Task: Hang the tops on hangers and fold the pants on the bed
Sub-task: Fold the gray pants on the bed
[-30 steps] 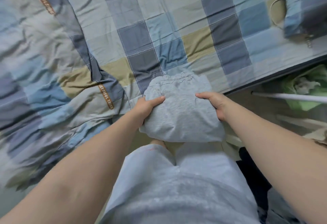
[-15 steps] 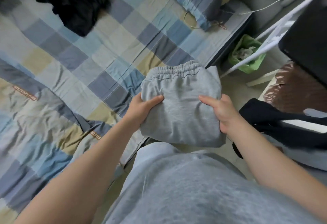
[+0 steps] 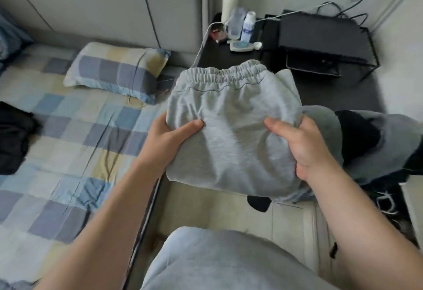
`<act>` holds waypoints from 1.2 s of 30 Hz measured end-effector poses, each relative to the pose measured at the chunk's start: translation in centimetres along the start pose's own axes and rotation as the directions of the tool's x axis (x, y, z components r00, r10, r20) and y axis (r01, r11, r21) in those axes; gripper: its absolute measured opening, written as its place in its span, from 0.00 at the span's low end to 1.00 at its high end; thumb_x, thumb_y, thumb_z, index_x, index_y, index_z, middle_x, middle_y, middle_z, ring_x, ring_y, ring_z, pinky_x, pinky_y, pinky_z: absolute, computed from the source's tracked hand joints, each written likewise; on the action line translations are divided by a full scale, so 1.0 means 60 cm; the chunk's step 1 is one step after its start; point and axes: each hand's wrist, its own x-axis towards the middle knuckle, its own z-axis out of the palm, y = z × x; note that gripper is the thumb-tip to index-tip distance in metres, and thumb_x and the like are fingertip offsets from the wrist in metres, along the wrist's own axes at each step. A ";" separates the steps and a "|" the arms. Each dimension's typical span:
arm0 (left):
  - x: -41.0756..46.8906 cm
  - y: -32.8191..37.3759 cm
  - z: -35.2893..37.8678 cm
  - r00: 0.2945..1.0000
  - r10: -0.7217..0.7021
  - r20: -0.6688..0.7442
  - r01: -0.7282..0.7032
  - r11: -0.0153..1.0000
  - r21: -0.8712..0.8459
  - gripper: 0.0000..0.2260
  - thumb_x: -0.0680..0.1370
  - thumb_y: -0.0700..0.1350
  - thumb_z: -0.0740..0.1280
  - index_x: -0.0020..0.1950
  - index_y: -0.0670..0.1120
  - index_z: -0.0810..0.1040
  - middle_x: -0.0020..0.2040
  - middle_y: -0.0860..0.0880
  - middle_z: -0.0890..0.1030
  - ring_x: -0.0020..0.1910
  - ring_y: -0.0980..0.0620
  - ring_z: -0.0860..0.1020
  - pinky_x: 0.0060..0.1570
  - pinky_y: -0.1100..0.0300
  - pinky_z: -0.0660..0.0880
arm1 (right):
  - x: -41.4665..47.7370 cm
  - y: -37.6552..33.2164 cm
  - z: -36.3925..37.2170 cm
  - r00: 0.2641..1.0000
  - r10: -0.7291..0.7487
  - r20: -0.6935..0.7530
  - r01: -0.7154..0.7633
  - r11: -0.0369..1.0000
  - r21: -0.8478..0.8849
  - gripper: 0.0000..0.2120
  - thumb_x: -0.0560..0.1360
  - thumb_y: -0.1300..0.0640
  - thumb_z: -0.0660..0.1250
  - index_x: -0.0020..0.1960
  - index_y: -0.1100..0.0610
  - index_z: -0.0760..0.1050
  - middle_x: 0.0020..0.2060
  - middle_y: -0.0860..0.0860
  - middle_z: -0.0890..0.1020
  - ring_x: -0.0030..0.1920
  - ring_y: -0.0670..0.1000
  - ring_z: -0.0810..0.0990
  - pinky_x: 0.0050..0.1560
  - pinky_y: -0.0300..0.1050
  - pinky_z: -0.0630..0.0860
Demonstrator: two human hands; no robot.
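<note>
Between the bed (image 3: 68, 152) and the dark side table (image 3: 219, 58), I see the folded grey pants (image 3: 233, 129) held up off the mattress, over the floor gap, with the elastic waistband turned away from me. The left hand (image 3: 169, 138) grips the bundle's left edge, thumb lying across the top, fingers out of sight beneath. The right hand (image 3: 299, 145) grips the right edge the same way, thumb on top and fingers curled under the cloth. A checked pillow (image 3: 119, 72) lies at the head of the bed, and a black garment (image 3: 13, 136) sits on the sheet at far left. Grey and black clothes (image 3: 366, 138) are heaped just right of the pants
</note>
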 end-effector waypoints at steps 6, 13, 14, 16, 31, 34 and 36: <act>0.029 0.078 0.266 0.965 0.108 0.241 -0.122 0.992 0.043 0.18 0.66 0.57 0.81 0.53 0.58 0.84 0.52 0.51 0.87 0.50 0.51 0.86 0.43 0.62 0.81 | -0.059 -0.087 -0.244 0.969 -0.110 -0.221 0.129 0.989 0.070 0.09 0.70 0.60 0.75 0.51 0.57 0.84 0.47 0.59 0.87 0.47 0.60 0.87 0.42 0.50 0.82; 0.057 0.118 0.553 0.817 0.099 0.568 -0.178 0.980 0.084 0.15 0.70 0.53 0.80 0.54 0.58 0.83 0.54 0.53 0.86 0.52 0.51 0.85 0.46 0.59 0.82 | -0.145 -0.119 -0.474 0.846 -0.133 -0.517 0.222 0.968 0.114 0.13 0.69 0.57 0.75 0.52 0.57 0.85 0.50 0.59 0.86 0.50 0.61 0.86 0.43 0.49 0.82; 0.058 0.119 0.591 0.794 0.088 0.601 -0.174 0.981 0.086 0.16 0.70 0.52 0.80 0.56 0.55 0.82 0.54 0.52 0.86 0.52 0.51 0.85 0.47 0.57 0.83 | -0.155 -0.118 -0.502 0.819 -0.127 -0.559 0.229 0.967 0.116 0.13 0.68 0.57 0.75 0.52 0.56 0.85 0.50 0.59 0.86 0.50 0.60 0.86 0.43 0.50 0.82; 0.060 0.118 0.670 0.735 0.060 0.675 -0.161 0.983 0.088 0.17 0.72 0.50 0.79 0.59 0.51 0.81 0.55 0.51 0.86 0.53 0.49 0.85 0.48 0.54 0.83 | -0.177 -0.117 -0.557 0.758 -0.111 -0.643 0.248 0.960 0.126 0.15 0.68 0.56 0.75 0.54 0.57 0.84 0.50 0.58 0.86 0.50 0.60 0.86 0.43 0.51 0.82; 0.117 0.025 1.293 0.330 -0.238 0.913 -0.230 0.918 0.323 0.30 0.63 0.57 0.81 0.63 0.50 0.80 0.54 0.52 0.86 0.53 0.49 0.85 0.56 0.48 0.80 | -0.188 -0.079 -0.988 0.288 0.231 -0.929 0.375 0.866 0.331 0.19 0.69 0.59 0.75 0.60 0.62 0.81 0.49 0.58 0.87 0.48 0.58 0.86 0.47 0.51 0.81; 0.115 -0.034 1.407 0.301 -0.263 0.917 -0.233 0.912 0.338 0.23 0.67 0.51 0.82 0.59 0.49 0.82 0.47 0.56 0.87 0.47 0.55 0.85 0.42 0.64 0.81 | -0.185 -0.060 -1.065 0.262 0.373 -0.890 0.412 0.790 0.453 0.18 0.74 0.58 0.71 0.63 0.61 0.80 0.52 0.58 0.86 0.49 0.58 0.86 0.48 0.51 0.82; 0.101 -0.073 1.470 0.268 -0.293 0.918 -0.259 0.895 0.362 0.19 0.69 0.49 0.81 0.57 0.51 0.82 0.44 0.60 0.86 0.43 0.60 0.85 0.35 0.70 0.77 | -0.193 -0.049 -1.106 0.239 0.451 -0.860 0.430 0.745 0.510 0.19 0.75 0.56 0.71 0.65 0.60 0.79 0.56 0.58 0.85 0.53 0.59 0.85 0.46 0.49 0.82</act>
